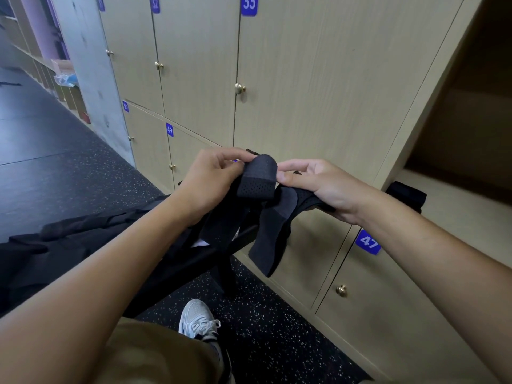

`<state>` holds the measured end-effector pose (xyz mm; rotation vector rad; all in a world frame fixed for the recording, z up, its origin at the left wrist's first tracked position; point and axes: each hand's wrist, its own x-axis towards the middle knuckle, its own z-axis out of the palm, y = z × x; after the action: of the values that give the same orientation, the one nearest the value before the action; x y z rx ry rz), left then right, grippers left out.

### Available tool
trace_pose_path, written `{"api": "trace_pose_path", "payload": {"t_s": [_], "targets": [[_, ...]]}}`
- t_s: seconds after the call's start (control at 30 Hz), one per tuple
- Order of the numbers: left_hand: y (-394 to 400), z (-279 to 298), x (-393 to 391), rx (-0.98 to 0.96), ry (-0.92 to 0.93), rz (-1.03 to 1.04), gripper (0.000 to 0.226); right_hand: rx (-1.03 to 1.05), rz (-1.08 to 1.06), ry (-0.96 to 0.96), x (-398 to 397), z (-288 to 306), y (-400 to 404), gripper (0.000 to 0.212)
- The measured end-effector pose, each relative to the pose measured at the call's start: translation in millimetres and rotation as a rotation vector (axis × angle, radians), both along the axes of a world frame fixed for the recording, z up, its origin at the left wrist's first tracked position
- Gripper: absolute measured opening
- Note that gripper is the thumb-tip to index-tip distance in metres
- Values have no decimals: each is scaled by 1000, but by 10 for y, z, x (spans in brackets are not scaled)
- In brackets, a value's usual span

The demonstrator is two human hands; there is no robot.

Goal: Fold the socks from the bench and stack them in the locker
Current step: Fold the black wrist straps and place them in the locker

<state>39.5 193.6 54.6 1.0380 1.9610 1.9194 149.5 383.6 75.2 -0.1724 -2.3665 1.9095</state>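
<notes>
Both hands hold dark grey socks (pixel 257 181) in the air in front of the lockers. My left hand (pixel 213 181) pinches the toe end of one sock at its left edge. My right hand (pixel 318 184) grips the right side, with more sock fabric (pixel 273 239) hanging down below it. The black bench (pixel 83 245) runs to the lower left, with dark cloth lying on it. In the open locker (pixel 457 212) at right, a folded black sock stack (pixel 407 194) sits on the shelf.
Closed wooden locker doors with brass knobs (pixel 240 88) and blue number tags fill the wall ahead. Speckled black floor lies below, with my grey sneaker (pixel 198 320) on it. An aisle opens to the left.
</notes>
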Motion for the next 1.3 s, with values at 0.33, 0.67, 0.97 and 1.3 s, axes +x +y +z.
{"api": "trace_pose_path", "payload": {"t_s": [0.33, 0.67, 0.97, 1.3], "targets": [[-16, 40, -3, -48, -82, -46, 41, -17, 135, 14, 126, 117, -103, 39], [12, 222, 134, 41, -284, -92, 41, 476, 328, -70, 393, 156, -229, 43], [275, 162, 393, 120, -283, -98, 31, 363, 170, -6, 870, 136, -122, 44], [787, 63, 925, 27, -268, -351, 29, 426, -308, 13, 1373, -304, 247, 26]]}}
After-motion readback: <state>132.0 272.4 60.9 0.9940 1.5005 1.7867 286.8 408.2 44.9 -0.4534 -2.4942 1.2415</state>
